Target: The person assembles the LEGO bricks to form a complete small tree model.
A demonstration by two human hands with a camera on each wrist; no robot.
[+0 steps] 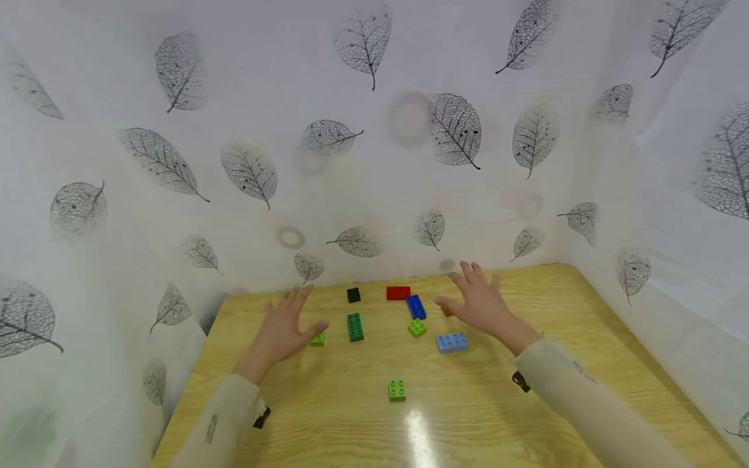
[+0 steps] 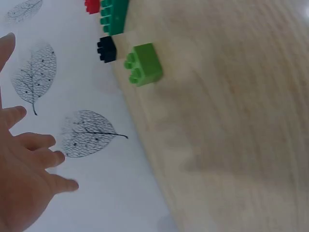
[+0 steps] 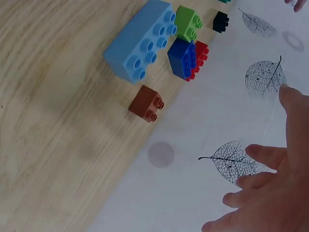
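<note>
My left hand (image 1: 282, 330) hovers over the left part of the table with fingers spread, holding nothing. Below its thumb a lime green brick (image 1: 317, 339) is partly hidden; the left wrist view shows this green brick (image 2: 146, 65) whole. Over the right side my right hand (image 1: 481, 304) is likewise spread and holds nothing. Partly behind its thumb lies a brown brick (image 1: 447, 311), fully visible as a brown brick (image 3: 146, 103) in the right wrist view. Just left of that hand are a light blue brick (image 1: 452, 342), a dark blue brick (image 1: 416, 307) and a small lime brick (image 1: 417, 327).
A dark green brick (image 1: 355, 327), a black brick (image 1: 354, 295) and a red brick (image 1: 398, 293) lie toward the back. Another lime brick (image 1: 397, 390) sits nearer the front of the wooden table (image 1: 328, 416). A white leaf-print curtain (image 1: 374, 195) closes off the back and sides.
</note>
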